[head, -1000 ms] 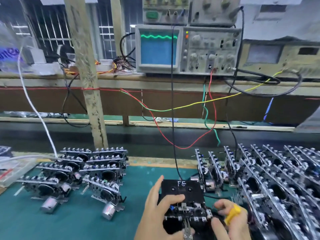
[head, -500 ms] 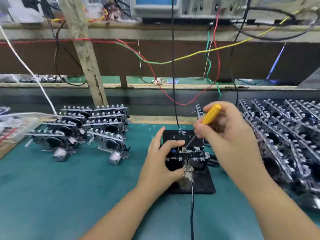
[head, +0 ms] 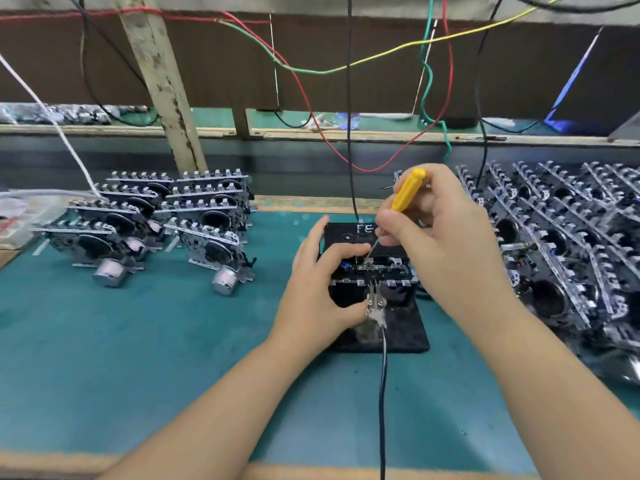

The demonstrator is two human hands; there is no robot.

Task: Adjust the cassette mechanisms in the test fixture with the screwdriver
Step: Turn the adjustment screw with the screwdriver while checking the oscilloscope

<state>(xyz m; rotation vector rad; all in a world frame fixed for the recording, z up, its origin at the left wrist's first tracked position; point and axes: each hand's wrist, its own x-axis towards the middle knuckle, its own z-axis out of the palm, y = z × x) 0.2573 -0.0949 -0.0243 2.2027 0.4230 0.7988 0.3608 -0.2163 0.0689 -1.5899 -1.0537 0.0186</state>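
Note:
A black test fixture (head: 401, 327) marked "FE" lies on the green mat with a cassette mechanism (head: 384, 271) seated in it. My left hand (head: 318, 289) grips the mechanism's left side, index finger across its top and thumb near a metal clip (head: 375, 306) at the front. My right hand (head: 440, 237) holds a yellow-handled screwdriver (head: 407, 190) tilted down to the left. Its thin shaft reaches the top of the mechanism.
Two groups of cassette mechanisms stand on the mat: a small stack (head: 166, 216) at the left and a large mass (head: 568, 244) at the right. A black cable (head: 382, 393) runs from the clip toward me. Coloured wires (head: 311, 98) hang behind; a wooden post (head: 162, 81) rises at left.
The view has tilted down and the oscilloscope has left the frame. My right hand has risen with the screwdriver from beside the fixture and set its tip on the mechanism. My left hand has stayed.

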